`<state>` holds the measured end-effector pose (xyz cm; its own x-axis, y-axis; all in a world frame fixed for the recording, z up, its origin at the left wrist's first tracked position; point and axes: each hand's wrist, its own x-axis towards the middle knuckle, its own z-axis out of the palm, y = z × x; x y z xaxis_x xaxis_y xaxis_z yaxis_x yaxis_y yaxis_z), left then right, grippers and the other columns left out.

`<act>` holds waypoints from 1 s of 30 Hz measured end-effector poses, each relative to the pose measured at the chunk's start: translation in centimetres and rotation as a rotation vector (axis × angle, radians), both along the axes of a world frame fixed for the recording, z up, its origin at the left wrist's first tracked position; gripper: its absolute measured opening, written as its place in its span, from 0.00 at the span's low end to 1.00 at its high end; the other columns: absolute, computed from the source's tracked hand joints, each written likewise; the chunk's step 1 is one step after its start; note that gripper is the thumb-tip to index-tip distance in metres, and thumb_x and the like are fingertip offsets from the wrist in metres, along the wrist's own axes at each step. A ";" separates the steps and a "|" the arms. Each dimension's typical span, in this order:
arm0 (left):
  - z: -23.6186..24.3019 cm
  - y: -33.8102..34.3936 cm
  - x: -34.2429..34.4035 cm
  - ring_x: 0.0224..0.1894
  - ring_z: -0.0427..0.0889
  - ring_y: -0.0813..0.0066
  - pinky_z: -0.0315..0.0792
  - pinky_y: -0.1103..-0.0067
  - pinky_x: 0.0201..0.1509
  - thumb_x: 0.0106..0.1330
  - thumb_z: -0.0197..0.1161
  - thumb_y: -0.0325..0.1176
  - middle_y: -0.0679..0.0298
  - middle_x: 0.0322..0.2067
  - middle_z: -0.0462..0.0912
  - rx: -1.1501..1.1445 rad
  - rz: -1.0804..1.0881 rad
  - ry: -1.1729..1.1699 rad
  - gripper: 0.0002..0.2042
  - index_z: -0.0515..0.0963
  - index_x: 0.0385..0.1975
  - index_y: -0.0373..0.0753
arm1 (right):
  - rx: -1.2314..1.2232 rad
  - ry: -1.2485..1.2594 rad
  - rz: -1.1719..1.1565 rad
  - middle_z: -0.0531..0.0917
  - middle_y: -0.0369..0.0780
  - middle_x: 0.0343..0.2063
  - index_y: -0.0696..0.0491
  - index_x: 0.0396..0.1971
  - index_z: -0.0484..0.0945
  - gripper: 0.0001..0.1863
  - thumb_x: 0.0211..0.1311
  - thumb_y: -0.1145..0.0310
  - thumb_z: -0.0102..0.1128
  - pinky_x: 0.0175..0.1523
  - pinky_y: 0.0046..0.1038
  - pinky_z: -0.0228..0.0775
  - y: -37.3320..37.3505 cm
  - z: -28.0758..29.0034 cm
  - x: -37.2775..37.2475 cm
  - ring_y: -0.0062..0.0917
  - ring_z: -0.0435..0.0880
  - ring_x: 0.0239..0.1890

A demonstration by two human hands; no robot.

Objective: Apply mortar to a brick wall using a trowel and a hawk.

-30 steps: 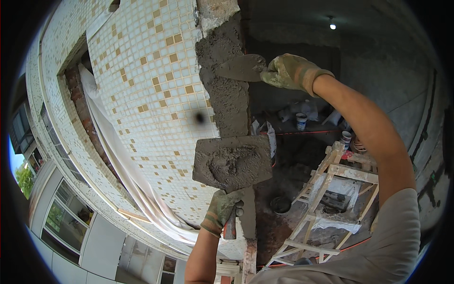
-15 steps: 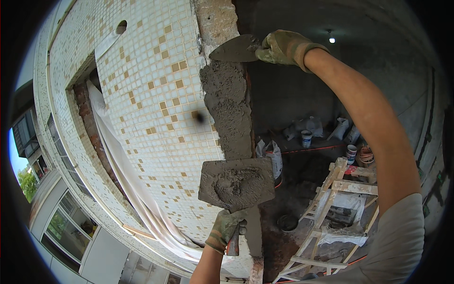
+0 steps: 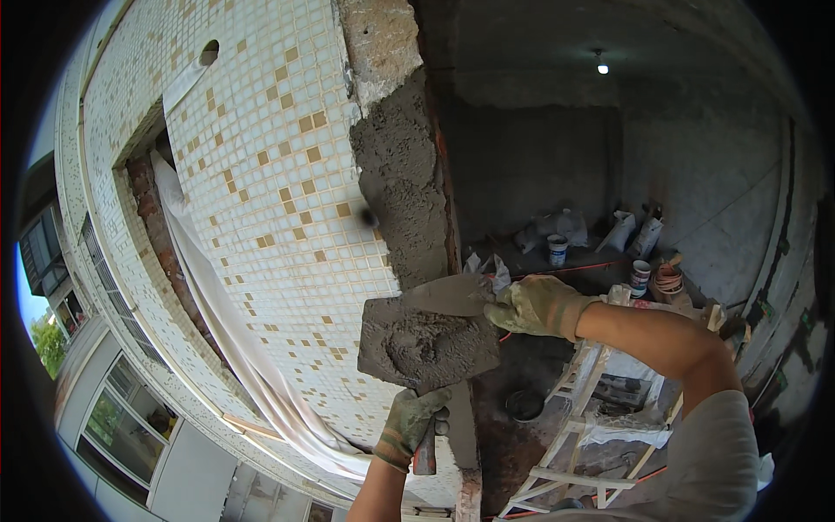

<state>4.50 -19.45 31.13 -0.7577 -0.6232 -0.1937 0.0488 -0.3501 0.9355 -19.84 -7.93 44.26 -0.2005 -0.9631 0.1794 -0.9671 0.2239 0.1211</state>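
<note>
My gloved left hand [image 3: 410, 423] grips the handle under a square mortar board [image 3: 396, 335] piled with wet grey mortar [image 3: 430, 346]. My gloved right hand [image 3: 532, 306] holds a steel trowel [image 3: 448, 295] whose blade lies flat over the board's upper right edge. Just above both stands the wall's narrow end face [image 3: 404, 183], coated with rough grey mortar, bare concrete showing at its top.
A mosaic-tiled wall [image 3: 261, 226] in white and tan fills the left, a white sheet [image 3: 230, 348] hanging along it. Below right stand a wooden ladder frame [image 3: 574, 435], buckets [image 3: 557, 250] and bags on an unfinished room's floor. A building facade lies far below left.
My right hand has come down with the trowel from the top of the mortared wall edge to the board. The left hand kept the board steady.
</note>
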 end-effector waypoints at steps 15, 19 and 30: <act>-4.3 3.3 0.7 0.22 0.76 0.77 0.73 0.79 0.20 0.62 0.68 0.29 0.65 0.26 0.77 0.087 0.030 -0.082 0.08 0.78 0.37 0.35 | -0.212 -0.561 0.027 0.80 0.44 0.21 0.54 0.31 0.81 0.21 0.64 0.48 0.61 0.35 0.39 0.75 8.1 -8.4 -2.0 0.40 0.82 0.26; -4.9 3.8 0.5 0.20 0.75 0.78 0.72 0.79 0.20 0.62 0.68 0.31 0.66 0.24 0.76 0.085 0.046 -0.075 0.08 0.79 0.36 0.34 | -0.228 -0.298 0.160 0.83 0.38 0.26 0.51 0.37 0.83 0.15 0.62 0.54 0.65 0.37 0.32 0.75 10.4 -10.0 -1.2 0.30 0.83 0.30; -14.6 7.7 -3.4 0.21 0.75 0.82 0.72 0.81 0.20 0.65 0.66 0.33 0.69 0.23 0.79 -0.310 -0.076 -0.219 0.08 0.81 0.36 0.34 | -0.138 0.072 0.336 0.82 0.40 0.51 0.49 0.51 0.79 0.15 0.69 0.61 0.56 0.54 0.37 0.76 9.4 -16.2 1.9 0.34 0.80 0.52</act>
<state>1.15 -11.79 16.49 -0.7659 -0.6209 -0.1670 -0.1790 -0.0435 0.9829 -17.93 1.46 28.06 0.1405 -0.9390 0.3140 -0.9795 -0.0855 0.1825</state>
